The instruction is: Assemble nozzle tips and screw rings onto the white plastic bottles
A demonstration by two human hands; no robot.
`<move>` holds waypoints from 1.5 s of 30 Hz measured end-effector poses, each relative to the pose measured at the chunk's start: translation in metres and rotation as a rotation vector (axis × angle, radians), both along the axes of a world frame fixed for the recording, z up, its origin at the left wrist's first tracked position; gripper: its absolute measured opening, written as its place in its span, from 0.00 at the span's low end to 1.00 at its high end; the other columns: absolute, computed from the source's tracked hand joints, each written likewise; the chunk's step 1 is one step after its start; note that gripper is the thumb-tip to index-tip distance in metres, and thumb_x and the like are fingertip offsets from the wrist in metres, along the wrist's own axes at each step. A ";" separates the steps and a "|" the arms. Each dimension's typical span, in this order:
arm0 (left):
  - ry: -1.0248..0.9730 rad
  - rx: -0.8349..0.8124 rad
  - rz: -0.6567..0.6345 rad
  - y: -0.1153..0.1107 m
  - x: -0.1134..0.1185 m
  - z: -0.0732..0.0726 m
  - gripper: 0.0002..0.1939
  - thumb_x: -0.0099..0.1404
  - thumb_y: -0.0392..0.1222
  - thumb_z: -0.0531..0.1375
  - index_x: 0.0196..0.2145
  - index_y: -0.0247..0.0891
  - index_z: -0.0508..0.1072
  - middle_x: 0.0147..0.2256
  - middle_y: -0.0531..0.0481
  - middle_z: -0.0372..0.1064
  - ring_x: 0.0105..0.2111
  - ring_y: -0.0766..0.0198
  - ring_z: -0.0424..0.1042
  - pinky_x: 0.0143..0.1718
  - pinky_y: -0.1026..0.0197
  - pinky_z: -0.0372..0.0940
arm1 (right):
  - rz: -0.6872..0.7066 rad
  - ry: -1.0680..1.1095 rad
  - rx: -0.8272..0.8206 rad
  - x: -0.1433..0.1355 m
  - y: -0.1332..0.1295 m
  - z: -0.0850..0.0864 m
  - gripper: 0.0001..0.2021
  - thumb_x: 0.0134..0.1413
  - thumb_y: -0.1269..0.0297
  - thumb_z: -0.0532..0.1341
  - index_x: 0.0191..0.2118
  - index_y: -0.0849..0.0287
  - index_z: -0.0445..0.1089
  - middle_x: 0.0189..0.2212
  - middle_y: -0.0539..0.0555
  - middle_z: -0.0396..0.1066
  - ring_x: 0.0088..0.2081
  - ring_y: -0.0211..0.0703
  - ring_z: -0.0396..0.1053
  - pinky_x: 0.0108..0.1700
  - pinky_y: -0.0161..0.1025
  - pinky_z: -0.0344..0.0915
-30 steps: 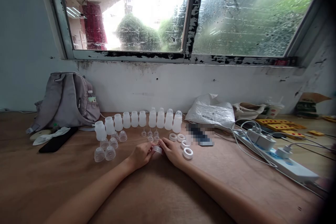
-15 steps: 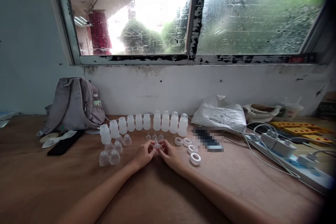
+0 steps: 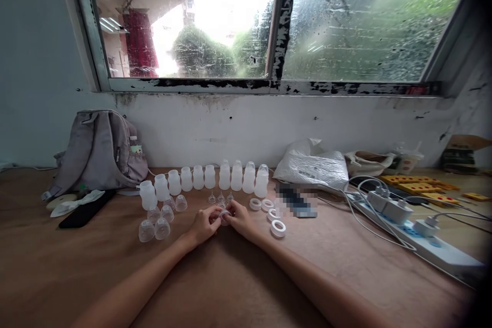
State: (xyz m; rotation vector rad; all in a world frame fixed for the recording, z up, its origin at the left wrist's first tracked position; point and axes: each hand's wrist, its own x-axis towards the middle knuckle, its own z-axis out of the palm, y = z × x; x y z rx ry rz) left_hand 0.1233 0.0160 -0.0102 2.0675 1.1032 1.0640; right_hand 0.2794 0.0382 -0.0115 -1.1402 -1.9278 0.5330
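Observation:
Just above the table, my left hand point(image 3: 206, 223) and my right hand point(image 3: 239, 219) meet with fingertips closed on a small white bottle ring point(image 3: 225, 217). Fingers cover much of it, and whether a nipple sits inside I cannot tell. Right behind my fingers stand clear bottle nipples point(image 3: 221, 197). Several loose white rings point(image 3: 278, 228) lie to the right of my right hand. Clear dome caps point(image 3: 162, 228) are grouped left of my left hand. Behind, open frosted baby bottles point(image 3: 174, 182) form a curved row, with capped bottles point(image 3: 249, 178) at its right end.
A grey backpack point(image 3: 100, 154) leans on the wall at left, beside a black phone-like slab point(image 3: 82, 214). On the right are a silver plastic bag point(image 3: 313, 164), a blurred-out dark object point(image 3: 298, 202), a power strip with cables point(image 3: 442, 246) and yellow trays point(image 3: 415, 184).
The camera view has shifted slightly, so everything sits a little further left. My fingers have tilted the ring and changed their grip on it; both hands stay together.

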 end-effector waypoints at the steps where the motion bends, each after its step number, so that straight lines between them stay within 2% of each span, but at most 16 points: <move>1: 0.010 0.012 0.016 0.000 0.000 -0.001 0.13 0.57 0.38 0.51 0.40 0.35 0.68 0.25 0.51 0.71 0.15 0.70 0.65 0.16 0.68 0.60 | -0.001 0.001 -0.007 0.000 0.001 -0.001 0.02 0.41 0.70 0.55 0.25 0.59 0.60 0.21 0.47 0.63 0.25 0.36 0.61 0.27 0.32 0.56; 5: 0.098 0.117 0.065 -0.004 -0.001 -0.001 0.16 0.57 0.39 0.52 0.42 0.34 0.70 0.23 0.51 0.70 0.16 0.69 0.64 0.19 0.68 0.60 | 0.024 -0.006 -0.035 0.002 0.004 -0.002 0.02 0.40 0.69 0.56 0.25 0.59 0.60 0.22 0.47 0.63 0.25 0.36 0.60 0.27 0.31 0.56; 10: 0.154 0.213 0.062 -0.007 -0.002 0.000 0.16 0.58 0.39 0.52 0.43 0.35 0.71 0.23 0.51 0.71 0.17 0.68 0.64 0.23 0.67 0.61 | 0.047 -0.021 -0.067 0.004 0.004 -0.001 0.03 0.40 0.69 0.56 0.26 0.59 0.61 0.22 0.47 0.64 0.26 0.36 0.61 0.27 0.31 0.57; 21: 0.194 0.265 0.055 -0.006 -0.002 -0.006 0.18 0.57 0.41 0.53 0.44 0.35 0.70 0.27 0.49 0.73 0.20 0.68 0.66 0.26 0.67 0.62 | 0.048 0.024 -0.071 0.005 0.006 -0.003 0.05 0.36 0.74 0.55 0.25 0.60 0.61 0.22 0.47 0.63 0.25 0.35 0.61 0.26 0.30 0.58; 24: 0.217 0.290 0.044 -0.008 -0.001 -0.004 0.18 0.58 0.41 0.52 0.46 0.36 0.69 0.26 0.50 0.73 0.20 0.68 0.66 0.27 0.67 0.61 | 0.049 0.060 -0.079 0.007 0.004 -0.005 0.05 0.39 0.73 0.52 0.27 0.59 0.60 0.24 0.47 0.63 0.21 0.33 0.60 0.20 0.28 0.56; 26: 0.215 0.289 0.053 -0.009 0.000 -0.002 0.18 0.60 0.41 0.51 0.47 0.37 0.68 0.25 0.51 0.72 0.20 0.68 0.66 0.27 0.67 0.61 | 0.062 0.110 -0.111 0.008 0.003 -0.005 0.05 0.41 0.72 0.51 0.29 0.59 0.60 0.24 0.47 0.62 0.18 0.30 0.58 0.17 0.28 0.54; 29: 0.189 0.266 0.080 -0.008 0.001 0.001 0.17 0.61 0.41 0.49 0.46 0.39 0.68 0.25 0.52 0.71 0.20 0.69 0.65 0.26 0.67 0.60 | 0.080 0.186 -0.140 0.009 0.001 -0.003 0.03 0.42 0.71 0.52 0.28 0.59 0.59 0.22 0.46 0.61 0.17 0.30 0.58 0.17 0.28 0.55; 34: 0.096 0.189 0.123 -0.003 0.000 0.002 0.15 0.61 0.41 0.49 0.44 0.40 0.68 0.31 0.52 0.72 0.24 0.67 0.68 0.29 0.67 0.62 | 0.115 0.214 -0.133 0.008 -0.002 -0.001 0.04 0.45 0.69 0.53 0.30 0.59 0.62 0.23 0.46 0.62 0.17 0.30 0.59 0.17 0.28 0.55; 40: 0.065 0.192 0.110 0.005 0.000 -0.003 0.18 0.54 0.34 0.55 0.44 0.40 0.66 0.35 0.51 0.70 0.29 0.67 0.69 0.33 0.66 0.63 | 0.152 0.213 -0.150 0.007 -0.002 -0.004 0.07 0.48 0.63 0.53 0.31 0.61 0.63 0.23 0.47 0.63 0.17 0.29 0.57 0.17 0.28 0.54; 45: 0.046 0.170 0.110 0.005 0.000 -0.003 0.13 0.56 0.37 0.56 0.40 0.40 0.68 0.29 0.52 0.68 0.25 0.68 0.65 0.30 0.66 0.61 | 0.151 0.201 -0.138 0.007 -0.004 -0.001 0.09 0.49 0.59 0.54 0.28 0.60 0.62 0.21 0.46 0.61 0.16 0.30 0.57 0.17 0.28 0.53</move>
